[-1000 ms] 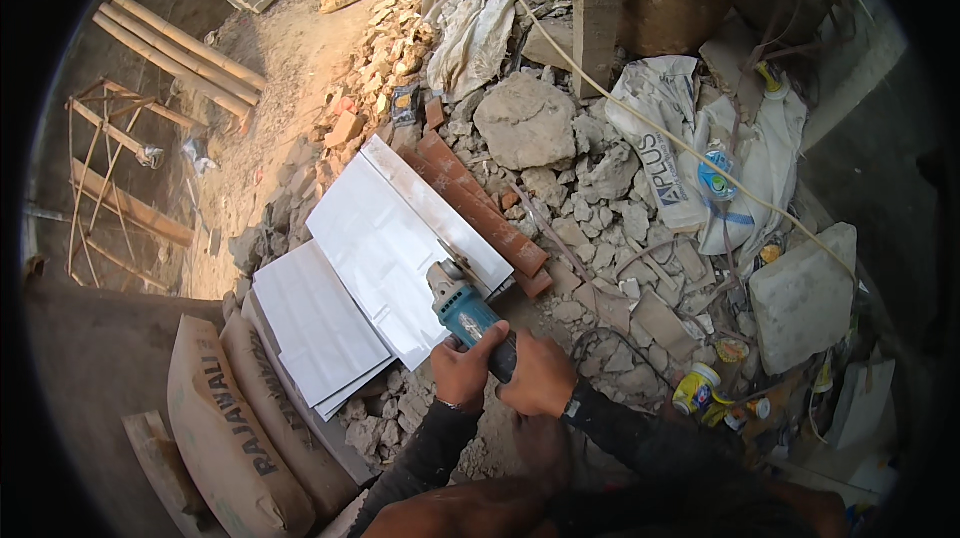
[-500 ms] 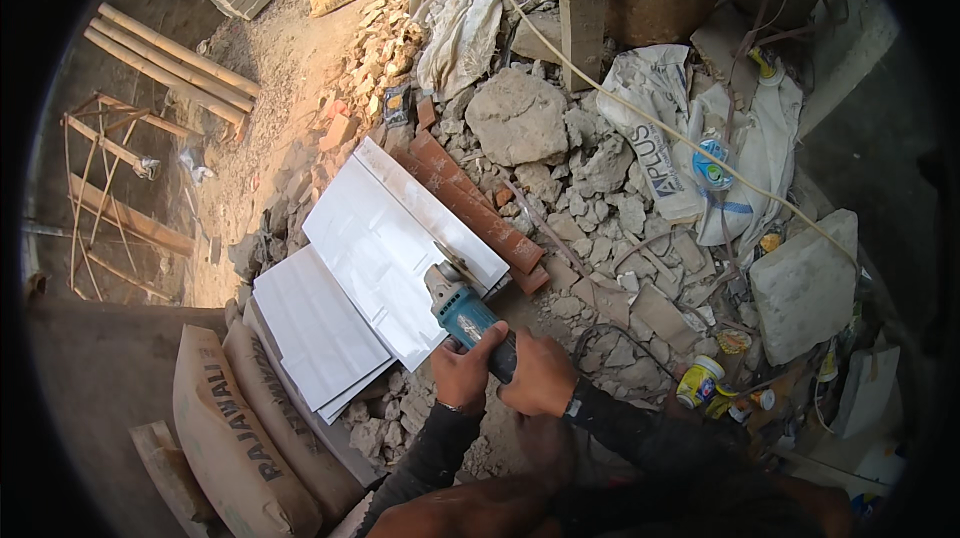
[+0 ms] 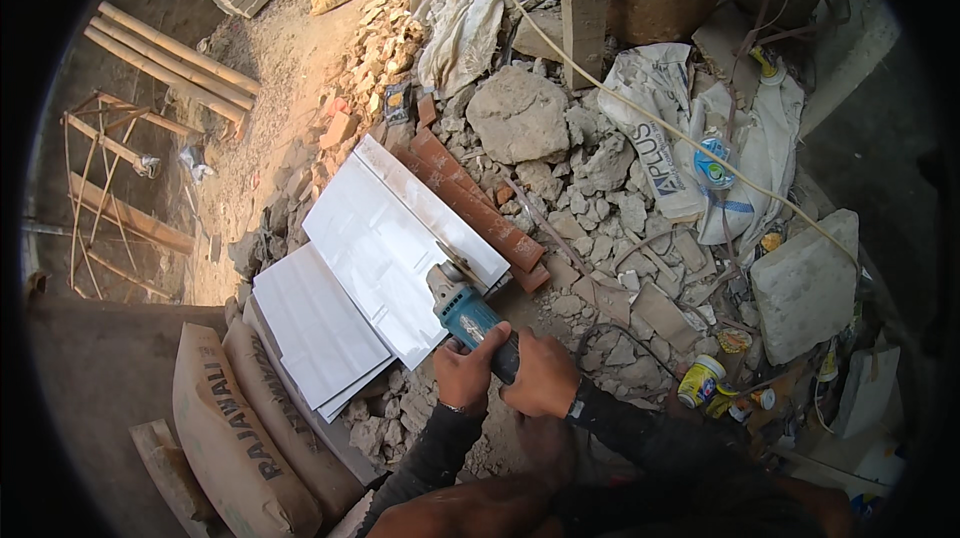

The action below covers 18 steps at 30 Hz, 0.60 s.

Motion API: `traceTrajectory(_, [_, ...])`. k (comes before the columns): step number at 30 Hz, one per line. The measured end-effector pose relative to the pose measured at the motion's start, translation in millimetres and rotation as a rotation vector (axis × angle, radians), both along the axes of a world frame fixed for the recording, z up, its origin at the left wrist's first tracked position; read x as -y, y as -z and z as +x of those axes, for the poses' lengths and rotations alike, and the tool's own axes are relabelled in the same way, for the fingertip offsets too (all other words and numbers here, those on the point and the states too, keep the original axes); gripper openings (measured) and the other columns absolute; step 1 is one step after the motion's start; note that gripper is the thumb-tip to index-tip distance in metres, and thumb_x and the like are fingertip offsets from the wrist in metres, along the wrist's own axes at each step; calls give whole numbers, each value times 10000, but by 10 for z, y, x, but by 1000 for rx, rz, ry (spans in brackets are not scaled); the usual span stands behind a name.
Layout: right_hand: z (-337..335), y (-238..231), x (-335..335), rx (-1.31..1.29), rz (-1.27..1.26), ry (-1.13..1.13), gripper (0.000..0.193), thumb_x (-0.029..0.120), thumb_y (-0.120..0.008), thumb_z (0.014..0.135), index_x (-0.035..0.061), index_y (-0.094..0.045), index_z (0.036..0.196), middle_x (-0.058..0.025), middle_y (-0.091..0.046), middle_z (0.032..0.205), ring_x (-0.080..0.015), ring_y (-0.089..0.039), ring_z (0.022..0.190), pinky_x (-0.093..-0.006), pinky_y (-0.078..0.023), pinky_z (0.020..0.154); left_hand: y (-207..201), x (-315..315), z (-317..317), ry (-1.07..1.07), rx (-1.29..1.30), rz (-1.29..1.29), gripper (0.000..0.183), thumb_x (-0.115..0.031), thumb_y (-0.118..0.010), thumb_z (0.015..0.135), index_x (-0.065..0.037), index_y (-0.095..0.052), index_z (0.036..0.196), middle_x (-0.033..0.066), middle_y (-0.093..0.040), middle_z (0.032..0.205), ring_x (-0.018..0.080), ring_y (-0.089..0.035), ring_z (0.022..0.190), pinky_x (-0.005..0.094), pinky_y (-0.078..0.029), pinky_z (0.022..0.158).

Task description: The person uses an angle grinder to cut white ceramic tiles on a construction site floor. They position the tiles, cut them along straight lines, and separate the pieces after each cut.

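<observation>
Both my hands grip a teal angle grinder. My left hand is closed on the near left side of its body, thumb on top. My right hand wraps the dark rear end. The grinder's cutting disc stands on edge over a white tile, near its right-hand part; whether it touches the surface I cannot tell. A line runs along the tile's upper right side, with a dustier strip beyond it. Lower left lies a stack of white tiles. Reddish-brown boards or tiles lie under the far right edge.
Paper sacks lie at lower left. Broken concrete rubble spreads ahead and right, with a white woven sack and a pale slab. A black cable curves right of my hands. Bamboo poles lie far left.
The grinder and both hands have shifted very slightly to the right. The white tile has stayed in place.
</observation>
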State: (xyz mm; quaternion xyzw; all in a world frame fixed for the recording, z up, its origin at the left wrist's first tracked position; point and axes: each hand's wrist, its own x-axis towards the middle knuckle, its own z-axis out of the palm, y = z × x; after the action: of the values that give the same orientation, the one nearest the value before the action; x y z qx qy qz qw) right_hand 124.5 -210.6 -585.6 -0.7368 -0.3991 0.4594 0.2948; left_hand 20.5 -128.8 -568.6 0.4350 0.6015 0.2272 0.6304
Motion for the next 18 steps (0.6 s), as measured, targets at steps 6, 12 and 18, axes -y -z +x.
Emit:
traceTrajectory(6, [-2, 1, 15, -4, 0, 2, 559, 169, -775, 632, -86, -526, 1064, -307, -666, 911, -483, -667, 901, -521, -552, 802, 21, 10, -13, -2, -1, -11, 307, -113, -837, 814, 89, -662, 964, 99, -709, 884, 131, -660, 713, 272, -551, 674])
traceTrajectory(12, [2, -18, 30, -4, -19, 3, 554, 167, -774, 636, -72, -523, 1068, -302, -668, 921, -485, -667, 904, -521, -554, 805, 35, 23, -21, 1, 4, -9, 308, -109, -834, 816, 95, -658, 966, 104, -710, 889, 131, -662, 718, 273, -551, 683])
traceTrajectory(18, [7, -30, 45, -17, -43, 3, 555, 167, -775, 636, -67, -516, 1067, -303, -666, 925, -486, -667, 910, -520, -554, 808, 38, 36, -18, 7, -16, -6, 303, -102, -831, 815, 95, -658, 966, 108, -711, 894, 130, -663, 722, 272, -551, 688])
